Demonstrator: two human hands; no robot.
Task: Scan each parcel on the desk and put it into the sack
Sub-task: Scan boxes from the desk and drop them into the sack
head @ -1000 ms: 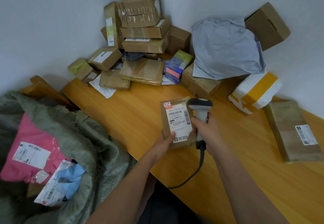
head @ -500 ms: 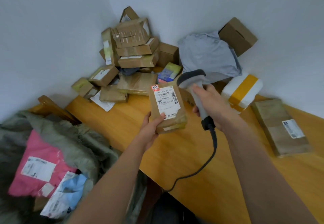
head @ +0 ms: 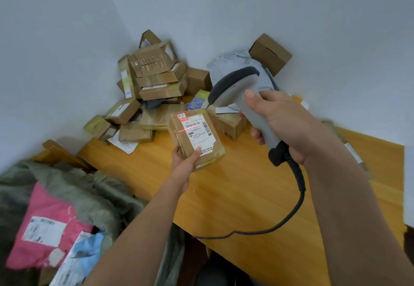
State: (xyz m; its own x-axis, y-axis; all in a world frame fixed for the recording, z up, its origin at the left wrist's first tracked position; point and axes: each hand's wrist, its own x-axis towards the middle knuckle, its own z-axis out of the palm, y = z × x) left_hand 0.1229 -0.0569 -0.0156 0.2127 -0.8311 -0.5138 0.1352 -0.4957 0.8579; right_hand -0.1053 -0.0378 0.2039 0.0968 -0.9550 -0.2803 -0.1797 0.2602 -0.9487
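Small brown parcel (head: 197, 137) held up above the desk (head: 235, 187), toward its back left part, label facing up. Pinched at its near end by the left hand (head: 184, 164), thumb curled onto the label's lower edge, other fingers tucked beneath. Red scan line lying across the label's barcode. Grey scanner (head: 244, 106) gripped by the right hand (head: 284, 126), fingers wrapped round the handle, head aimed down at the parcel, black cable (head: 298, 196) looping off the desk's near edge. Heap of brown boxes (head: 154, 84) stacked in the desk's back left corner against the wall; grey mailer bag (head: 237, 61) and another carton behind the scanner. Green sack (head: 89, 191) off the desk's left edge, mouth open, pink parcel (head: 44, 223) and what looks like a blue-and-white bag inside, blurred.
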